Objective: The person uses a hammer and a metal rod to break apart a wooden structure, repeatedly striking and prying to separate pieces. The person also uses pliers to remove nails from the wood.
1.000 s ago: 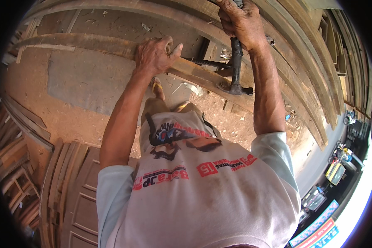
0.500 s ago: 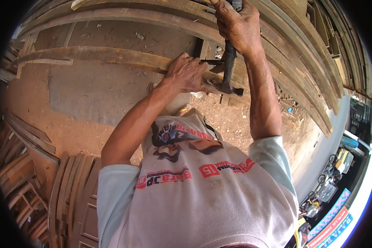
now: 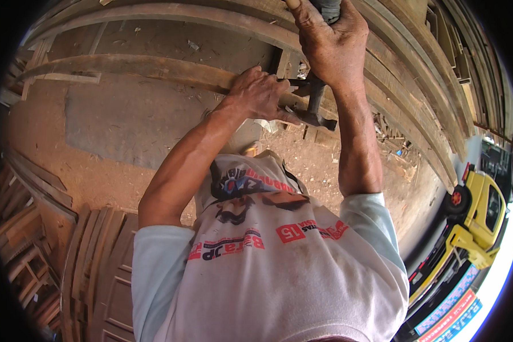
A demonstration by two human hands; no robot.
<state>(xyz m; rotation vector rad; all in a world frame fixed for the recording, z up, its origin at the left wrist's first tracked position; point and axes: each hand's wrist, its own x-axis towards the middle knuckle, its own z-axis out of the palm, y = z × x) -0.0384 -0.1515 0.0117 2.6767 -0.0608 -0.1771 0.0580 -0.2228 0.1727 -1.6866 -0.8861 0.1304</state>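
In my right hand is a hammer, its dark handle upright in my closed fist. The hammer's head is low, close to the thumb of my left hand. That hand lies across a long wooden plank, fingers curled over the far side and thumb stretched along the near side. Just past its fingertips juts a dark, narrow piece; its kind is unclear. The undersides of my left fingers are hidden.
Long beams run across the far side and right. Stacked curved boards and a panelled door stand at lower left. A grey sheet lies on the dirt floor. At the right, a yellow truck is on the road.
My right hand has shifted slightly nearer and right, and the hammer's handle tilts a little differently. My left hand stays nearly in place. A yellow truck has come into view at the right.
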